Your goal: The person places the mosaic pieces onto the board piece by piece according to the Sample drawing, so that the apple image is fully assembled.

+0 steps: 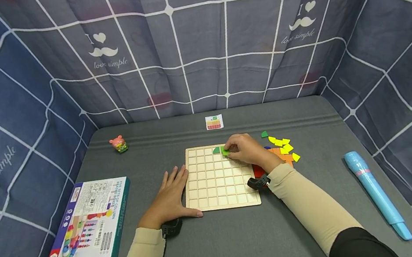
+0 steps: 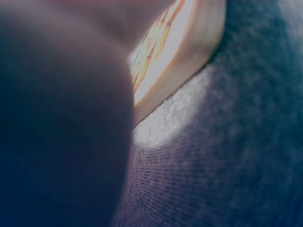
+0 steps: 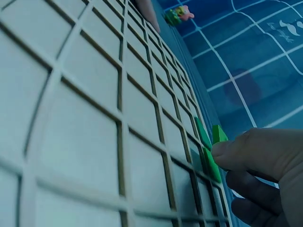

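Note:
A pale wooden grid board (image 1: 214,185) lies flat on the table. My right hand (image 1: 244,147) is over its far edge, thumb and fingertips pinching a small light green tile (image 3: 218,134) tilted up from the board. Close under it, a light green piece (image 3: 211,165) and a dark green piece (image 1: 216,150) lie in far-row cells. My left hand (image 1: 172,193) rests at the board's left side, fingers straight and spread, thumb by the near left corner. The left wrist view is mostly blocked by a dark blurred shape, with the board's rounded corner (image 2: 208,33) showing.
Yellow tiles (image 1: 287,148), orange tiles (image 1: 285,158) and a dark green tile (image 1: 264,134) lie right of the board, partly behind my right wrist. A small picture card (image 1: 214,122) is beyond it. A boxed set (image 1: 92,221), a pig figurine (image 1: 118,144) and a blue marker-shaped tube (image 1: 377,194) stand around.

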Demonstrator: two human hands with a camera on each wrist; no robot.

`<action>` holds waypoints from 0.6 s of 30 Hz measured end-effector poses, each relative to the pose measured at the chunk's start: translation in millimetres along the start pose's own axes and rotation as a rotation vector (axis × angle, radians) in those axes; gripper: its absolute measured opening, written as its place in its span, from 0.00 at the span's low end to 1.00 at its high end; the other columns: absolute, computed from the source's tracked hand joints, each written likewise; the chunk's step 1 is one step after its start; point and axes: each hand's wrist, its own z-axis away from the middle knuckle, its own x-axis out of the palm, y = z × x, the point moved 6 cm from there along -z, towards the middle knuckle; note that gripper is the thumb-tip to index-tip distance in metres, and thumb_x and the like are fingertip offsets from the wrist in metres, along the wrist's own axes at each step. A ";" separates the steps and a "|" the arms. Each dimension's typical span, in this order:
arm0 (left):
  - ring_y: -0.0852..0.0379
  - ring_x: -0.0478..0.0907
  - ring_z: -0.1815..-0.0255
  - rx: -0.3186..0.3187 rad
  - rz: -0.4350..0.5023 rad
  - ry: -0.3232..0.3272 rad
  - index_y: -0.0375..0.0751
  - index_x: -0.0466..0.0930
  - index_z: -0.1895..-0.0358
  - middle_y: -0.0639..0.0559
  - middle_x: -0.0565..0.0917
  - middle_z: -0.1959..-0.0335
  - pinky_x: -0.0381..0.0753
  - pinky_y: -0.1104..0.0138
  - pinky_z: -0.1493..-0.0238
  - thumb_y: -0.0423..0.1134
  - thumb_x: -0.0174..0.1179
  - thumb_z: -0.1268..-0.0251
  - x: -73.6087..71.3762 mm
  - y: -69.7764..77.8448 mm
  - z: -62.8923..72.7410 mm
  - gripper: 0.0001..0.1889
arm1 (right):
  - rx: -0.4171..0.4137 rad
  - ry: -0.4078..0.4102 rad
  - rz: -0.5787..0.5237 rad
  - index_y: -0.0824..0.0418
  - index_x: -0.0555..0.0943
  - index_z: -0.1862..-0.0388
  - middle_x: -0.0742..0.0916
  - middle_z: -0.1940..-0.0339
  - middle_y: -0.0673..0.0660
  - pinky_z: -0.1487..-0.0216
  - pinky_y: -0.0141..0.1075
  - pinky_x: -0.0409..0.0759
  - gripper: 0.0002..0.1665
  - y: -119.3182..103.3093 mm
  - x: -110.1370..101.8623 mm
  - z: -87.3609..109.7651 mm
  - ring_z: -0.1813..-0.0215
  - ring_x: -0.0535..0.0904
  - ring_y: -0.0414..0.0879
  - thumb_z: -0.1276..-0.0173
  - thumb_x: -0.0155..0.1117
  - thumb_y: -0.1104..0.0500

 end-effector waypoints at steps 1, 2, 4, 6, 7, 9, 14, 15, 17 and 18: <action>0.37 0.39 0.15 0.000 0.001 0.000 0.32 0.46 0.15 0.38 0.47 0.14 0.32 0.41 0.20 0.83 0.72 0.63 0.1 -0.1 0.0 0.79 | -0.011 0.001 -0.001 0.63 0.90 0.53 0.88 0.54 0.53 0.52 0.39 0.85 0.10 -2.3 1.9 -1.0 0.56 0.85 0.44 0.33 0.78 0.66; 0.37 0.39 0.15 0.001 0.000 -0.001 0.32 0.46 0.15 0.38 0.47 0.14 0.32 0.41 0.20 0.83 0.72 0.63 0.2 -0.1 0.0 0.79 | -0.021 -0.001 -0.005 0.63 0.90 0.53 0.88 0.54 0.53 0.52 0.39 0.85 0.10 -4.4 3.8 -1.8 0.55 0.85 0.44 0.33 0.78 0.67; 0.37 0.39 0.15 0.001 -0.001 -0.001 0.32 0.46 0.15 0.38 0.47 0.14 0.31 0.41 0.20 0.83 0.72 0.63 0.4 -0.5 0.0 0.79 | -0.036 -0.005 -0.012 0.64 0.90 0.53 0.89 0.54 0.54 0.52 0.39 0.85 0.10 -8.5 7.2 -3.0 0.55 0.85 0.45 0.33 0.77 0.67; 0.37 0.39 0.15 0.000 -0.002 -0.002 0.33 0.46 0.15 0.38 0.46 0.14 0.31 0.41 0.20 0.83 0.72 0.63 0.6 -0.6 0.0 0.79 | -0.044 -0.014 -0.019 0.64 0.90 0.53 0.88 0.54 0.54 0.51 0.38 0.85 0.10 -11.6 10.5 -4.0 0.54 0.85 0.44 0.33 0.77 0.67; 0.37 0.39 0.15 -0.001 -0.002 -0.002 0.33 0.46 0.15 0.38 0.47 0.14 0.31 0.42 0.20 0.83 0.72 0.63 0.7 -0.7 0.0 0.79 | -0.046 -0.018 -0.020 0.63 0.90 0.53 0.88 0.54 0.53 0.51 0.37 0.85 0.10 -12.7 12.2 -4.5 0.54 0.85 0.44 0.33 0.77 0.67; 0.37 0.39 0.15 -0.002 0.001 -0.003 0.33 0.46 0.15 0.38 0.47 0.14 0.31 0.42 0.20 0.83 0.72 0.63 0.7 -0.8 0.1 0.79 | -0.052 -0.023 -0.019 0.63 0.90 0.53 0.88 0.54 0.53 0.51 0.36 0.84 0.10 -14.9 15.6 -5.8 0.54 0.85 0.44 0.33 0.77 0.68; 0.37 0.38 0.15 -0.009 0.008 -0.008 0.32 0.46 0.15 0.38 0.46 0.14 0.31 0.41 0.20 0.82 0.72 0.62 0.6 -0.3 0.3 0.79 | -0.066 -0.025 0.001 0.64 0.90 0.53 0.88 0.55 0.53 0.52 0.33 0.84 0.11 -16.6 23.4 -8.7 0.54 0.85 0.43 0.34 0.77 0.68; 0.37 0.38 0.15 -0.011 0.006 -0.010 0.32 0.46 0.15 0.38 0.46 0.14 0.32 0.41 0.20 0.82 0.72 0.62 0.5 -0.2 0.3 0.79 | -0.065 -0.025 0.001 0.64 0.90 0.53 0.88 0.55 0.54 0.52 0.33 0.84 0.11 -16.7 24.6 -9.2 0.54 0.85 0.43 0.34 0.77 0.68; 0.37 0.38 0.15 -0.014 0.009 -0.009 0.32 0.46 0.15 0.38 0.46 0.14 0.32 0.41 0.20 0.82 0.73 0.62 0.0 0.2 0.2 0.79 | -0.066 -0.022 0.009 0.64 0.90 0.53 0.88 0.55 0.53 0.52 0.33 0.84 0.11 -16.7 26.4 -10.1 0.55 0.85 0.43 0.34 0.77 0.68; 0.37 0.38 0.15 -0.015 0.009 -0.010 0.32 0.46 0.15 0.38 0.46 0.14 0.32 0.41 0.20 0.81 0.73 0.62 -0.2 0.4 0.2 0.79 | -0.065 -0.020 0.010 0.64 0.90 0.53 0.88 0.55 0.53 0.53 0.33 0.84 0.11 -16.9 26.9 -10.6 0.55 0.85 0.43 0.34 0.78 0.68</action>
